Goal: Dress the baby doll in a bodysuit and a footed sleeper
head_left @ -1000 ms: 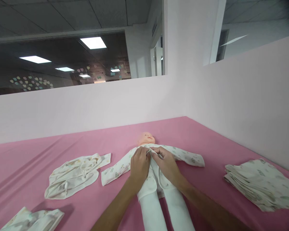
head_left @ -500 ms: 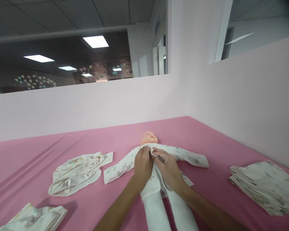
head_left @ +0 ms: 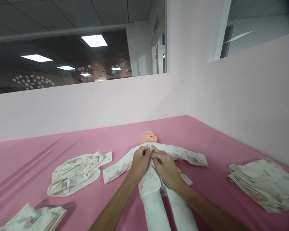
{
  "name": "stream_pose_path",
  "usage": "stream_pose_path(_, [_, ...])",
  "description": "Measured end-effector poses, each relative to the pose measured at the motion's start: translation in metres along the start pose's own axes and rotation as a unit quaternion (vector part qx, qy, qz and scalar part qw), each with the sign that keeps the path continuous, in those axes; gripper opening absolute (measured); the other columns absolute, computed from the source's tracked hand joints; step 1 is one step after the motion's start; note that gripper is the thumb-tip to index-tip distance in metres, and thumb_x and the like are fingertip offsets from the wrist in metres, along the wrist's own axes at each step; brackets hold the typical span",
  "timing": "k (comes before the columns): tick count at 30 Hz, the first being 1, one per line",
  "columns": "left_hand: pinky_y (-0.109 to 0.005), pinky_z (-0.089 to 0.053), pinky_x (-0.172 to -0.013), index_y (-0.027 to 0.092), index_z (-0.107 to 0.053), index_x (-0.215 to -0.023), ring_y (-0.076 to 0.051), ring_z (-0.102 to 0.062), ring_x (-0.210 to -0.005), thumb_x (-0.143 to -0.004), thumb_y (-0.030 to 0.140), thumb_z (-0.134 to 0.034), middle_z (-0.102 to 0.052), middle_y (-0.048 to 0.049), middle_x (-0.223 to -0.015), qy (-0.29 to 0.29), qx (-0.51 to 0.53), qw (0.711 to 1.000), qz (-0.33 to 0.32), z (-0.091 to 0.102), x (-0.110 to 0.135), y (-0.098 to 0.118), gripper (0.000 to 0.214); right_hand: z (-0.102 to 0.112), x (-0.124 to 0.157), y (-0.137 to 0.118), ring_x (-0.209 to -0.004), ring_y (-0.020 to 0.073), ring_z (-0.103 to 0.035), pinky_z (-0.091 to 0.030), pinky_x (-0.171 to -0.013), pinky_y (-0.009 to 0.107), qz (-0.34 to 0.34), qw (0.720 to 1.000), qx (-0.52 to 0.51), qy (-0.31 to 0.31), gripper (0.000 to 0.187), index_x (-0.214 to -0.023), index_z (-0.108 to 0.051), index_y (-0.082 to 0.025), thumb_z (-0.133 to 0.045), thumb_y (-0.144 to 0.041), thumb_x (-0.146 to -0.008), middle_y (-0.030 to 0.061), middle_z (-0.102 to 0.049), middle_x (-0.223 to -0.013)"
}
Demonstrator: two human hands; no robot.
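Observation:
A baby doll (head_left: 148,137) lies on its back with its head toward the wall, wearing a white printed baby shirt (head_left: 190,155) with both long sleeves spread out. White trousers (head_left: 155,211) cover its legs. At the chest, my left hand (head_left: 140,163) pinches the shirt's front just below the neck. My right hand (head_left: 167,170) is closed on the shirt's opposite front edge, its fingertips close to the left ones. Between the fingertips shows a small white bit of the shirt, too small to tell whether tie or fastener. Below my hands the front flap hangs loose.
A pink sheet (head_left: 86,205) covers the surface, bordered by white walls (head_left: 98,107). Left of the doll lies a spread printed baby garment (head_left: 74,175), with folded printed cloth (head_left: 36,218) nearer me. At right sits a stack of folded printed cloths (head_left: 265,186).
My left hand has turned slightly outward, so its thumb and fingertips show more at the neckline. The right fingers have shifted a little on the shirt edge. The doll stays put.

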State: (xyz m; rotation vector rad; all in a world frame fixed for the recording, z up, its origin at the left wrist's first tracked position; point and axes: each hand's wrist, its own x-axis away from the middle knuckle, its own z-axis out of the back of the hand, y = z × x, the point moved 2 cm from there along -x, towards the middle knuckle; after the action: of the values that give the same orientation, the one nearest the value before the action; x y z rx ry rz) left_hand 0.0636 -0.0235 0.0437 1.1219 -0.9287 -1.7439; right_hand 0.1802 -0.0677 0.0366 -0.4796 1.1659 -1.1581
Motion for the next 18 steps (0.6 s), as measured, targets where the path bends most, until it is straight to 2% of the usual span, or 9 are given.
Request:
stream_pose_path(4, [-0.025, -0.042, -0.071, 0.018, -0.056, -0.079, -0.014, -0.054, -0.075, -0.09, 0.032, -0.043, -0.061, -0.0004, -0.08, 0.017, -0.043, 0.999, -0.01, -0.003, -0.001, 0.0, 0.022, 0.0, 0.001, -0.003, -0.125, 0.0215, -0.05, -0.039, -0.102, 0.038, 0.004, 1.0, 0.011, -0.002, 0.03, -0.072, -0.064, -0.022, -0.038, -0.014, -0.083, 0.004, -0.063, -0.125])
stream_pose_path(7, [-0.026, -0.041, -0.069, 0.019, -0.051, -0.076, -0.015, -0.052, -0.075, -0.091, 0.031, -0.039, -0.058, 0.0001, -0.079, 0.028, -0.084, 0.996, -0.011, -0.006, 0.0, 0.002, 0.022, -0.001, 0.003, 0.0, -0.122, 0.0214, -0.051, -0.042, -0.099, 0.038, -0.024, 0.999, 0.014, 0.022, 0.031, -0.1, -0.063, -0.022, -0.038, -0.015, -0.083, 0.006, -0.062, -0.124])
stream_pose_path(10, [-0.027, -0.041, -0.07, 0.019, -0.05, -0.078, -0.015, -0.051, -0.076, -0.092, 0.032, -0.038, -0.057, -0.0003, -0.08, 0.026, -0.075, 0.997, 0.0, -0.006, 0.0, 0.004, 0.022, -0.003, 0.004, 0.007, -0.122, 0.0246, -0.049, -0.04, -0.101, 0.043, -0.045, 0.996, 0.051, 0.06, 0.043, -0.124, -0.052, -0.019, -0.043, -0.019, -0.082, 0.0094, -0.055, -0.131])
stream_pose_path(14, [-0.027, -0.042, -0.074, 0.018, -0.053, -0.081, -0.014, -0.052, -0.076, -0.09, 0.032, -0.044, -0.057, -0.0003, -0.08, 0.005, -0.02, 1.0, 0.013, -0.004, -0.001, 0.002, 0.018, -0.007, 0.003, 0.013, -0.126, 0.0271, -0.044, -0.032, -0.107, 0.046, -0.017, 0.992, 0.11, 0.05, 0.043, -0.124, -0.054, -0.017, -0.043, -0.018, -0.083, 0.0107, -0.055, -0.132])
stream_pose_path(18, [-0.027, -0.043, -0.076, 0.017, -0.058, -0.088, -0.015, -0.055, -0.078, -0.087, 0.032, -0.048, -0.061, -0.0015, -0.083, -0.001, 0.014, 1.0, 0.013, -0.002, -0.002, -0.001, 0.018, -0.007, 0.003, 0.011, -0.123, 0.0256, -0.047, -0.032, -0.106, 0.044, -0.002, 0.99, 0.135, 0.034, 0.039, -0.121, -0.057, -0.019, -0.042, -0.017, -0.084, 0.0084, -0.057, -0.13])
